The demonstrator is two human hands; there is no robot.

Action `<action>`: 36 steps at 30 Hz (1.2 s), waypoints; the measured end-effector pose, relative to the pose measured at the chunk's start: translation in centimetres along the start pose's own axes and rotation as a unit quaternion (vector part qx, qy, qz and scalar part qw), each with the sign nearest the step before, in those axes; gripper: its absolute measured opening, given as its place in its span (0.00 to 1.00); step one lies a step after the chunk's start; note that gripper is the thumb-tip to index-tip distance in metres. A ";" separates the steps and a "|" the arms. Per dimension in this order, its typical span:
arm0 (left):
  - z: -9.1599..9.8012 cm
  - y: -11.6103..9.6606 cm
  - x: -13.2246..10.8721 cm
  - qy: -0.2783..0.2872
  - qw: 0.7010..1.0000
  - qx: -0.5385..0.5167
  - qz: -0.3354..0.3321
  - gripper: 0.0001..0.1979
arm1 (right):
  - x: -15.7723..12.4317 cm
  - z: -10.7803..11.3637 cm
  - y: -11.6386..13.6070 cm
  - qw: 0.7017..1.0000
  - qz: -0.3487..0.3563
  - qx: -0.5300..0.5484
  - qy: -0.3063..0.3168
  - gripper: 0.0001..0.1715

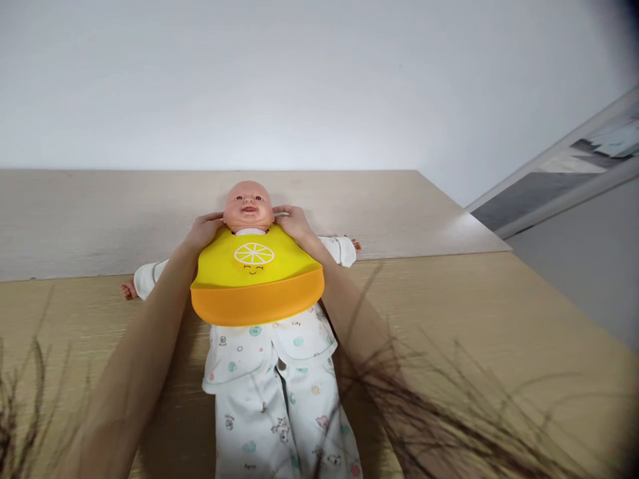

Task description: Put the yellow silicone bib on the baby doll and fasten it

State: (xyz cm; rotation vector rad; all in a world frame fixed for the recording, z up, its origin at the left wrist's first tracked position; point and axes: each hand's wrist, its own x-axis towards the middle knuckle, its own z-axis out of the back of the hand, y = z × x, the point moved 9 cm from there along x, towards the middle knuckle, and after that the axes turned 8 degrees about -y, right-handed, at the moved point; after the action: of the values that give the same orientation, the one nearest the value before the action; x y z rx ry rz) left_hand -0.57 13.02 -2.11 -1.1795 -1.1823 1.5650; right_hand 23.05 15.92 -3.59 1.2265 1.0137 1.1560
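Observation:
A baby doll (pixel 249 203) lies on its back on the table, its arms spread out to both sides. Over its chest is a yellow silicone bib (pixel 224 259) with a white lemon-slice print and an orange catch pocket along the bottom. My left hand (pixel 204 231) is at the bib's upper left corner, fingers curled in beside the doll's neck. On the other side, my right hand (pixel 293 223) grips the upper right corner, its fingertips reaching toward the neck. The fingertips and the ends of the bib's neckband are partly hidden behind the doll's head.
The doll wears a white printed top and trousers (pixel 259 412). A wooden table (pixel 449 299) extends under it, with a paler section at the back against the white wall (pixel 299 80). Dark strands of hair (pixel 439 412) hang across the lower foreground.

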 end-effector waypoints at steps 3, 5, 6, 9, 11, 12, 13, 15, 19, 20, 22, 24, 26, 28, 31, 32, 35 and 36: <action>0.1 0.1 0.3 -0.001 1.000 0.004 -0.010 0.14 | -0.3 0.0 0.3 1.000 -0.002 0.009 -0.001 0.13; 0.3 0.1 0.6 -0.012 1.000 0.016 -0.019 0.13 | -0.5 0.0 0.8 1.000 -0.007 0.010 0.006 0.12; 0.5 0.1 0.7 -0.019 0.999 0.026 -0.026 0.12 | -0.7 0.1 1.3 1.000 -0.005 0.000 0.010 0.12; 0.8 -0.3 1.0 -0.029 0.997 0.053 -0.051 0.11 | -1.1 0.5 3.1 0.997 0.032 -0.074 0.019 0.10; 1.0 -0.4 1.0 -0.032 0.996 0.057 -0.060 0.11 | -1.4 1.0 4.0 0.991 0.046 -0.123 0.014 0.10; 1.2 -0.5 1.0 -0.034 0.996 0.056 -0.063 0.11 | -1.5 1.2 4.0 0.990 0.041 -0.136 0.009 0.10; 1.3 -0.6 0.9 -0.037 0.996 0.053 -0.065 0.11 | -1.6 1.5 3.9 0.989 0.029 -0.143 0.004 0.11; 1.7 -0.9 0.6 -0.047 0.995 0.052 -0.071 0.12 | -2.0 1.9 3.5 0.990 0.005 -0.141 -0.001 0.11; 2.9 -1.5 -0.8 -0.083 0.984 0.125 -0.098 0.20 | -3.6 2.6 3.5 0.991 -0.029 -0.128 0.024 0.09; 3.2 -1.7 -1.3 -0.085 0.980 0.144 -0.105 0.21 | -4.3 2.8 3.6 0.991 -0.037 -0.123 0.036 0.09; 3.9 -1.9 -2.4 -0.084 0.976 0.164 -0.112 0.23 | -5.6 3.0 3.9 0.992 -0.044 -0.100 0.065 0.10; 4.7 -1.9 -3.6 -0.075 0.979 0.156 -0.105 0.23 | -6.9 3.2 4.0 0.993 -0.043 -0.066 0.084 0.10; 5.2 -1.8 -4.9 -0.047 0.987 0.128 -0.089 0.26 | -7.9 3.5 3.7 0.996 -0.047 -0.026 0.074 0.10; 5.4 -1.4 -6.4 -0.013 0.994 0.079 -0.070 0.30 | -8.5 3.9 3.0 0.997 -0.056 0.009 0.045 0.12; 6.0 -0.6 -8.6 -0.015 0.999 0.009 -0.051 0.37 | -9.1 4.3 2.1 0.998 -0.053 0.045 0.008 0.14; 6.3 -0.1 -9.2 -0.027 0.999 -0.008 -0.046 0.39 | -9.3 4.4 1.8 0.997 -0.055 0.051 0.006 0.16; 7.2 1.3 -10.8 -0.059 0.997 -0.025 -0.048 0.41 | -10.0 4.6 0.8 0.995 -0.074 0.055 0.029 0.21; 7.7 1.8 -11.2 -0.070 0.996 -0.020 -0.054 0.41 | -10.1 4.9 0.5 0.995 -0.075 0.050 0.032 0.22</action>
State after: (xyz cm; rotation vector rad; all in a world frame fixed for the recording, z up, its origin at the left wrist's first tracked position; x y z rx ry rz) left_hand -5.77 0.45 -0.78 -1.0275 -1.3513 1.5683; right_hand 26.29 5.18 -2.97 1.1755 1.2029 1.0425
